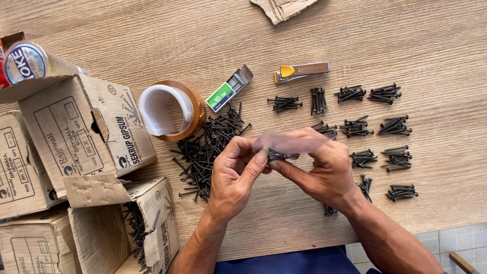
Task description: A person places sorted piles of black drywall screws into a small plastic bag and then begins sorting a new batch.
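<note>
The fingers of the left hand and those of the right hand are clamped on one small bundle of black screws, its long axis lying left to right between both hands, above the bench. The loose screw pile lies just beyond the left hand, while the sorted bundles lie past the right.

matt blk metal screws, wood-grain table

I count on the bench: thirteen small bundles of black screws, one loose screw heap, four cardboard boxes, one tape roll, one stapler, one staple box, two hands.
</note>
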